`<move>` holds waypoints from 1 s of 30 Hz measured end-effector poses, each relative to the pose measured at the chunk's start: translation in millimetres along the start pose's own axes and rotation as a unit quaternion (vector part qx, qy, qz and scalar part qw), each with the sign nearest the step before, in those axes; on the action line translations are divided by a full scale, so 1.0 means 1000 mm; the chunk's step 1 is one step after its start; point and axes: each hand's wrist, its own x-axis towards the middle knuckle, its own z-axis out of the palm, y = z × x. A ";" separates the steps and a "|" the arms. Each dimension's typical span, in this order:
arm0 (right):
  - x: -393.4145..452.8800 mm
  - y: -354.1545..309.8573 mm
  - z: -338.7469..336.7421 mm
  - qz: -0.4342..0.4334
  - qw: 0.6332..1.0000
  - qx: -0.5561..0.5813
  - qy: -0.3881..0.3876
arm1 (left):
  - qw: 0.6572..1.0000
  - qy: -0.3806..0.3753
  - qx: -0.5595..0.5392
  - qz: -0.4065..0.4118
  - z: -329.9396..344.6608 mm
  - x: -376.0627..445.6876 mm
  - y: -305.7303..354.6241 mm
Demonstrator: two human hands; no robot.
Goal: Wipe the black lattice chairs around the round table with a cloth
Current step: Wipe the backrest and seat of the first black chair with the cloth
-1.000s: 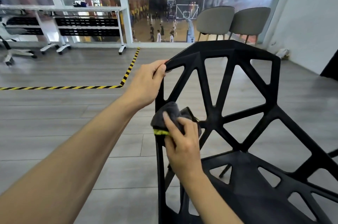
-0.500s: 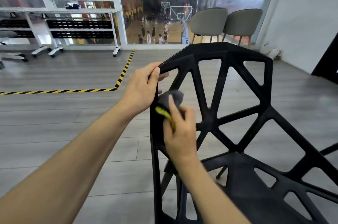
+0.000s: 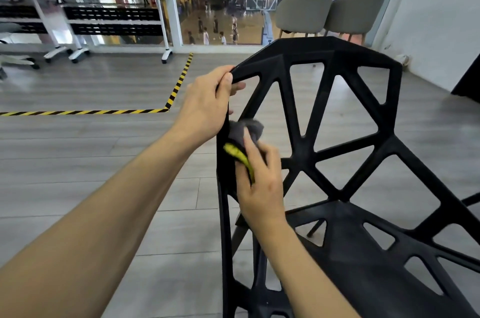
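The right hand's fingers (image 3: 250,143) are pressed together over a crumpled grey cloth with a yellow-green edge (image 3: 245,133), clamping it against the left upright of a black plastic lattice chair (image 3: 337,151). The right hand (image 3: 262,182) sits just below the cloth, its thumb side lying along the yellow trim, and its bare forearm runs down to the near edge of the view.

The left hand's fingers (image 3: 224,83) are curled shut round the top left corner of the chair's backrest, thumb on the near face, the other fingertips showing through the opening on the far side. The left hand (image 3: 205,104) is directly above the cloth, nearly touching it, and its forearm stretches away to the near left.

The chair fills the right half of the view: an angular backrest of triangular and trapezoid openings, upright, with its perforated seat spreading toward the near right. It stands on a grey wood-plank floor (image 3: 104,174).

On the floor to the left, a yellow-and-black striped tape line (image 3: 85,111) runs across, then turns toward the far wall. Far beyond the backrest are two grey upholstered tub chairs with wooden legs (image 3: 330,13), side by side before a large glass window (image 3: 228,5). At far left stands a white wheeled shelf rack (image 3: 111,13).
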 end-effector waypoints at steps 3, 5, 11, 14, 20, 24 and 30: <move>-0.039 -0.007 -0.004 -0.033 0.996 -0.048 -0.061 | 1.000 0.006 -0.009 -0.022 0.002 -0.001 0.000; -0.049 -0.005 -0.007 -0.005 0.995 -0.039 -0.087 | 0.999 0.008 -0.012 -0.030 0.002 -0.003 0.001; -0.096 0.041 -0.050 0.110 0.975 -0.044 -0.188 | 0.999 0.002 -0.004 -0.043 0.001 -0.005 0.007; -0.080 0.027 -0.041 0.101 0.979 -0.039 -0.173 | 0.999 0.003 0.009 -0.046 -0.001 -0.005 0.007; -0.071 0.012 -0.021 0.070 0.987 0.002 -0.145 | 0.999 -0.004 0.026 -0.022 -0.001 -0.004 0.003; -0.064 0.039 -0.051 0.054 0.981 -0.025 -0.185 | 0.989 -0.001 0.149 -0.012 -0.005 0.005 0.015; 0.064 0.027 -0.087 -0.004 0.998 -0.036 0.055 | 0.964 -0.097 0.247 0.016 0.010 0.059 0.050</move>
